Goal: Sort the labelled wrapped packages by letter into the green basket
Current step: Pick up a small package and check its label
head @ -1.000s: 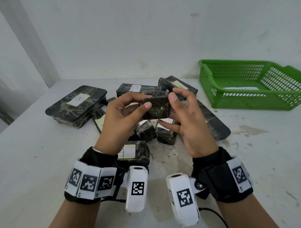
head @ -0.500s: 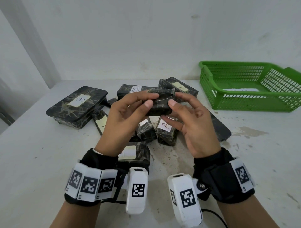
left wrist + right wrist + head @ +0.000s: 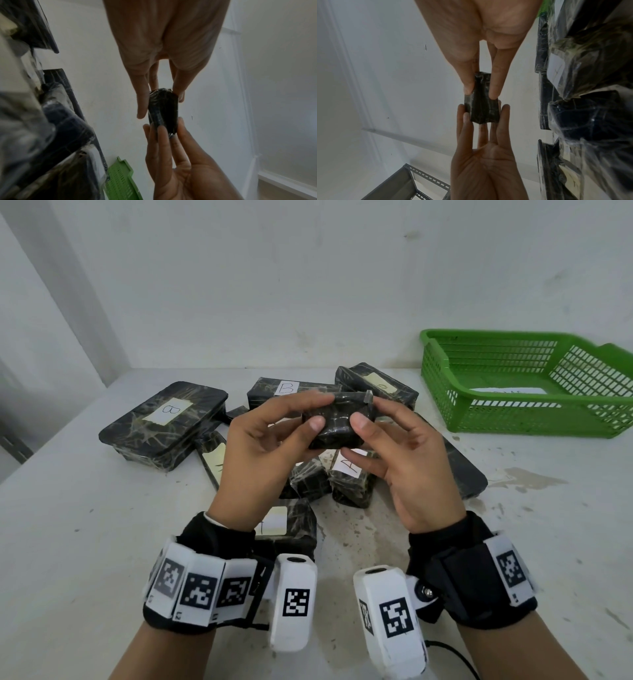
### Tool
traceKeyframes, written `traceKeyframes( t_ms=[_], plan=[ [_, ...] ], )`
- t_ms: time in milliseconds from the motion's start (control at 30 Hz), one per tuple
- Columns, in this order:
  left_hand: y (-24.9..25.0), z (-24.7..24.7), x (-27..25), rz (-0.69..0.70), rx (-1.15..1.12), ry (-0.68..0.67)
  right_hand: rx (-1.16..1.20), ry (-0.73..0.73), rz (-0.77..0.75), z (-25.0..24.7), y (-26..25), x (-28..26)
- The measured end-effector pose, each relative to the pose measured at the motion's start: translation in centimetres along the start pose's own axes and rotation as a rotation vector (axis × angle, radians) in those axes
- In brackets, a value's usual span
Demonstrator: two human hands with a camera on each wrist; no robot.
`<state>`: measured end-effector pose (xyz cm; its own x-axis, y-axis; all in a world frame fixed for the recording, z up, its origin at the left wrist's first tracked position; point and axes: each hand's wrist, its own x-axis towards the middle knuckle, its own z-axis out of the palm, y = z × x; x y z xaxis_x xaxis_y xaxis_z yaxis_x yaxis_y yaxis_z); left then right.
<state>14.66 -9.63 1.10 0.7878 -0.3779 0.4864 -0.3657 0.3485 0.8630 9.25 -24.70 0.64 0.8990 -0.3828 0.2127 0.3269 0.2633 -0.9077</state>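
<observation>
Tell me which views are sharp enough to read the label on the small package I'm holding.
Head view: sharp and evenly lit, but the small package shows no label. Left wrist view: package dark, backlit, pile blurred. Right wrist view: the same, no label legible.

Both hands hold one small package above the pile.

The left hand (image 3: 263, 453) and right hand (image 3: 407, 460) pinch a small dark wrapped package (image 3: 337, 424) between thumbs and fingers (image 3: 301, 402), lifted over a heap of similar packages on the white worktop (image 3: 68, 542). No label shows on the held one. Below it lie a package marked A (image 3: 349, 477), two marked B, a flat one (image 3: 164, 424) at the left and a box (image 3: 291, 393) behind the hands, and another (image 3: 286, 527) near the left wrist, its letter partly hidden. The green basket (image 3: 534, 419) stands at the right, well apart from the pile, with a white sheet (image 3: 507, 391) inside. Both wrists carry black bands with white coded tags.
</observation>
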Motion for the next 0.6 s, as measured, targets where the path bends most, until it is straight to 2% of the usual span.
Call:
traceKeyframes(
  t_ms=[467, 600],
  plan=[
    [-0.18, -0.43, 0.16, -0.039, 0.078, 0.042, -0.037, -0.016, -0.027, 0.15, 0.22, -0.17],
    [-0.3, -0.31, 0.19, -0.009, 0.071, 0.076, -0.042, -0.045, -0.032, 0.24, 0.14, -0.3]
  ],
)
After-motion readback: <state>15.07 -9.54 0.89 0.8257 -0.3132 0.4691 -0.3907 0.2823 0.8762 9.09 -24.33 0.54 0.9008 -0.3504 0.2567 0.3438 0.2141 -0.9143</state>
